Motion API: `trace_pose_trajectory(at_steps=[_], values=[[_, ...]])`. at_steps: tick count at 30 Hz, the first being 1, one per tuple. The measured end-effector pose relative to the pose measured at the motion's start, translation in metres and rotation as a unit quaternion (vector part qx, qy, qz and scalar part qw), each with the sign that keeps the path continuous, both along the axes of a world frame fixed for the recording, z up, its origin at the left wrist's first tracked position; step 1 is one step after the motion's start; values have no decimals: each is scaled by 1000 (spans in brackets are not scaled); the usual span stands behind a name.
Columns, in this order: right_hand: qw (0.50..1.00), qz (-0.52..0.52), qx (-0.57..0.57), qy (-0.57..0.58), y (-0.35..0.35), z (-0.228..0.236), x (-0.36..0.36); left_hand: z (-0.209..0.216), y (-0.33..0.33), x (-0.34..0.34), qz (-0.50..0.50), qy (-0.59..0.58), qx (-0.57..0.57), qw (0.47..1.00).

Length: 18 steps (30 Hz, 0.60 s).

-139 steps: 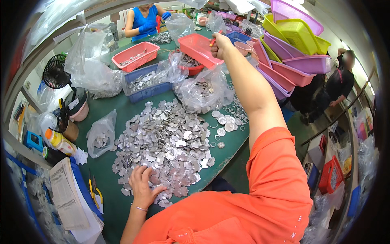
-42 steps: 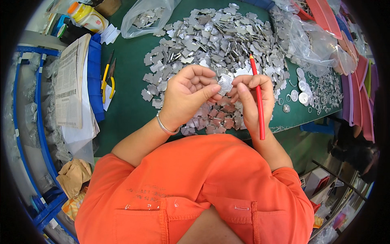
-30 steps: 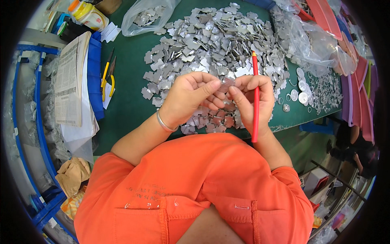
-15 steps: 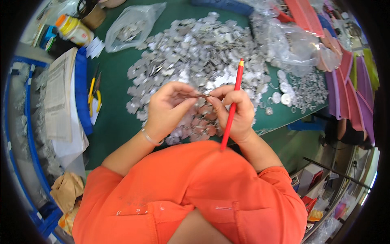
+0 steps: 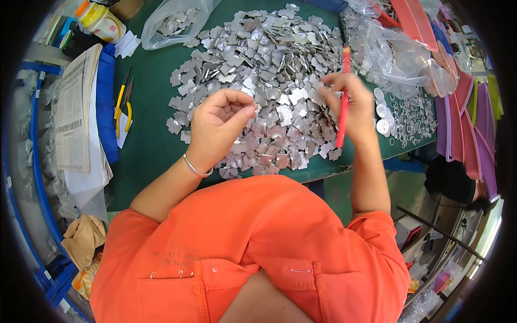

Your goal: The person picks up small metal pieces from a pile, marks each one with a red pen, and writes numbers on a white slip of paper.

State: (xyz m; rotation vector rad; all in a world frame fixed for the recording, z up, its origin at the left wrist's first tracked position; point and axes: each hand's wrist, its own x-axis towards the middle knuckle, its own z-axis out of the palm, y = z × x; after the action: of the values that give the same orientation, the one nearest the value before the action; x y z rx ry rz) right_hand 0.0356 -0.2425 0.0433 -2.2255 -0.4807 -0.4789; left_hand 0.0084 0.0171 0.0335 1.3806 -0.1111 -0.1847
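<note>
Pencil; red, slim, straight; metal pieces; flat, notched, silvery, heaped

Lane now on green tabletop between pliers and metal heap; plastic bag plugs far end, pink bins wall right.

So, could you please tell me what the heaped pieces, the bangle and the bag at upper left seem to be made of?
Pieces: probably metal, flat and silvery, since many reflect light brightly.
Bangle: likely polished metal, judging by its smooth silver shine.
Bag: seemingly thin, clear plastic, being see-through and creased.
</note>
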Motion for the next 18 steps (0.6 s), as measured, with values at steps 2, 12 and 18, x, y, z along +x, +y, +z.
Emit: trace_pose_trajectory(at_steps=[2,12,18], values=[[998,21,-52,6,13,-9,-5,2,-1,1,-12,-2,7,1000],[992,-14,31,120,33,-9,-16,-4,-6,0,-51,5,-8,999],[901,87,393,164,60,-10,-34,10,-5,5,-118,158,-69,978]])
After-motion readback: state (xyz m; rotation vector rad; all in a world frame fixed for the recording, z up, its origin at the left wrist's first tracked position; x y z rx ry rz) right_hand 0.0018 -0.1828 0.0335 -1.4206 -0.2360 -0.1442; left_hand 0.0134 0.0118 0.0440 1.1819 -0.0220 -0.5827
